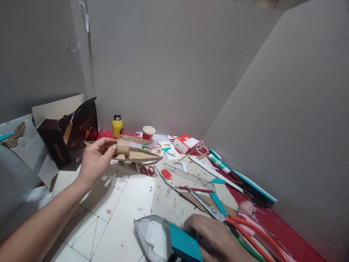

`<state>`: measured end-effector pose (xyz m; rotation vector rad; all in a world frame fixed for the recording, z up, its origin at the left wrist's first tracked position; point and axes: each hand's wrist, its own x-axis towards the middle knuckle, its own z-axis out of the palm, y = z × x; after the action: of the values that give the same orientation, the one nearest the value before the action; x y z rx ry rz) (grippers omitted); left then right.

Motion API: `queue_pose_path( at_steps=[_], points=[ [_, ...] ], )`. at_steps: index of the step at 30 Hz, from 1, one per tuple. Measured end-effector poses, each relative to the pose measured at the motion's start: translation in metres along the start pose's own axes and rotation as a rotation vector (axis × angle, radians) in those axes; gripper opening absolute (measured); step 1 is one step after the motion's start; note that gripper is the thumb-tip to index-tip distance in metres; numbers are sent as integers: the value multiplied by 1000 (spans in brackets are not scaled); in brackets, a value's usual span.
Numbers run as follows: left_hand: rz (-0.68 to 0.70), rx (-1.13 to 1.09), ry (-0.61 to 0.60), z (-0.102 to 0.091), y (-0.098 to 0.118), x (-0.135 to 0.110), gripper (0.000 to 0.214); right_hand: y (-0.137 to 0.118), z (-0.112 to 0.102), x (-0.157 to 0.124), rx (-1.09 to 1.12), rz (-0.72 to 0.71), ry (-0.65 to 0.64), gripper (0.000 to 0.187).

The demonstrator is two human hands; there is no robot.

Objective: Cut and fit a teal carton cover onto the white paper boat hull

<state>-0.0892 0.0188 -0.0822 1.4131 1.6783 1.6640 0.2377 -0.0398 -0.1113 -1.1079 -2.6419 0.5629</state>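
Note:
My left hand (96,161) pinches a long brown cardboard piece (136,154) with pointed ends and a folded band round its middle, above the white board. At the lower centre, my right hand (211,234) is wrapped round the side of a paper model (184,242) with a blue band and a pale pointed end. Some of its fingers are hidden behind the hand. Scissors (208,208) with orange handles lie just beyond the right hand, their blades pointing away. A white sheet (131,203) with ruled lines and triangles spreads beneath the left forearm.
A dark box (71,138) stands at the left, near a yellow bottle (117,127) and a paper cup (148,133). Red-handled scissors (147,171), a clear ruler (188,176), a red pencil (195,189) and paper scraps lie in the middle. Grey walls (163,72) enclose the table.

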Motion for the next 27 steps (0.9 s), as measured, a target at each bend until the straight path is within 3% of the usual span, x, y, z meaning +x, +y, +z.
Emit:
queue_pose_path(
  at_steps=[4, 8, 13, 19, 23, 27],
  points=[
    [-67, 17, 83, -19, -38, 28, 25, 16, 9, 0, 17, -62, -26, 16],
    [-140, 18, 101, -29, -55, 38, 29, 21, 13, -1, 27, -50, -16, 16],
    [-157, 56, -32, -29, -55, 38, 35, 20, 13, -2, 35, -46, -21, 19],
    [-134, 152, -309, -29, -54, 37, 70, 17, 13, -3, 40, -37, -35, 17],
    [-103, 239, -291, -23, -53, 33, 87, 13, 10, -2, 33, -26, -45, 19],
    [-105, 255, -264, -17, -54, 29, 77, 13, 7, -2, 28, -21, -46, 19]
  ],
)
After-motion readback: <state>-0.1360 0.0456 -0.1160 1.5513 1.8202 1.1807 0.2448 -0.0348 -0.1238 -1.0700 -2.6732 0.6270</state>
